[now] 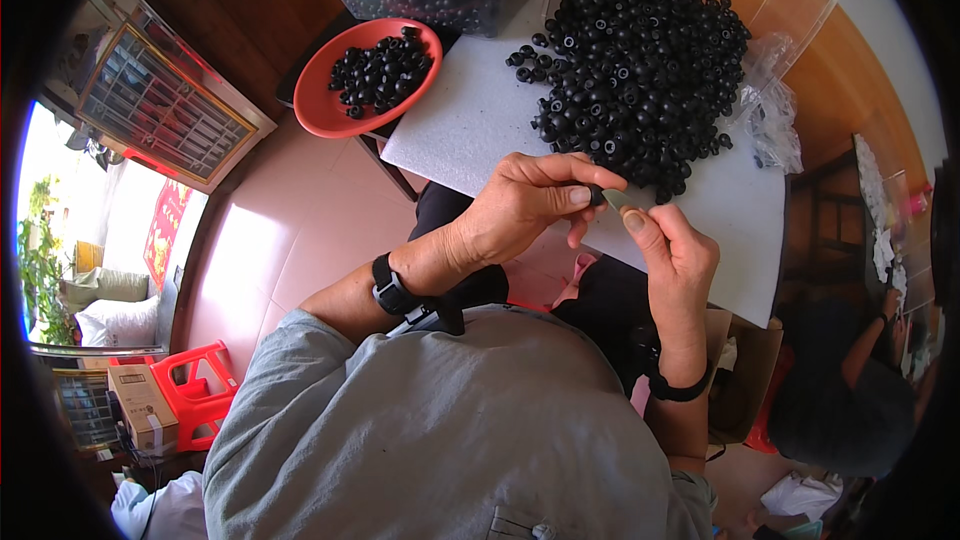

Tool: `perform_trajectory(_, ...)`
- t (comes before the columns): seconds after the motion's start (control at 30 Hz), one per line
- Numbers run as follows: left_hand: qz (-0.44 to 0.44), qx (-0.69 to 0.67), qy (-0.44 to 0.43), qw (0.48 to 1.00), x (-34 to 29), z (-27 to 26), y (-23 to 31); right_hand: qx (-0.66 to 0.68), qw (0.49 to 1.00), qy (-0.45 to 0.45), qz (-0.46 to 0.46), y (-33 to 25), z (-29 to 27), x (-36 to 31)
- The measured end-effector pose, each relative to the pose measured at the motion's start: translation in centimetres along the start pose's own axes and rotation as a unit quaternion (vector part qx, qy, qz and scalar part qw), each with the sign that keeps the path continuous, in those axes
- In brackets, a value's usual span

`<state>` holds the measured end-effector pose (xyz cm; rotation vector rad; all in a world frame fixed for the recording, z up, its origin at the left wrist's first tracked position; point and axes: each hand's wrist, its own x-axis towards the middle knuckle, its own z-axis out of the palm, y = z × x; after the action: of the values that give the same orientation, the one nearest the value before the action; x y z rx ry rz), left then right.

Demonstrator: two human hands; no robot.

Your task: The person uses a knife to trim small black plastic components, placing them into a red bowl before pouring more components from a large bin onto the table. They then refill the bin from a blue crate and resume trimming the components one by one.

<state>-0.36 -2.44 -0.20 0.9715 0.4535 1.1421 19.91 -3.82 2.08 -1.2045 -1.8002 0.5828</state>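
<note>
Red bowl [322, 100] of black rings hangs off the white board's [470, 125] left edge. Left hand [520, 205] pinches one small black ring [597, 195] at the board's near edge, right hand [675, 250] pinching a thin blade [618, 200] against it, big ring pile [640, 50] just behind

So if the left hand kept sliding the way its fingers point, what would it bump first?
Almost at once, the right hand: the left hand points rightward, pinching a small black piece against the pale tool held there. Depth is hard to judge, but they look touching.
</note>
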Motion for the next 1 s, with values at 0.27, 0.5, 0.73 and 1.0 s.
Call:
perform_trajectory(0.27,-0.014,0.012,0.026,0.999,-0.1,0.4,0.2,-0.031,0.999,0.006,-0.036,0.3,0.1,0.0)
perform_trajectory(0.5,-0.035,0.011,0.059,0.998,-0.2,0.9,0.4,-0.031,0.997,0.028,-0.057,0.5,0.4,-0.2)
perform_trajectory(0.73,-0.04,-0.005,0.074,0.996,-0.3,1.3,0.5,-0.042,0.997,0.015,-0.058,0.4,0.2,-0.2)
perform_trajectory(1.0,-0.049,-0.007,0.083,0.995,-0.2,1.6,0.6,-0.042,0.997,0.007,-0.068,0.5,0.0,-0.1)
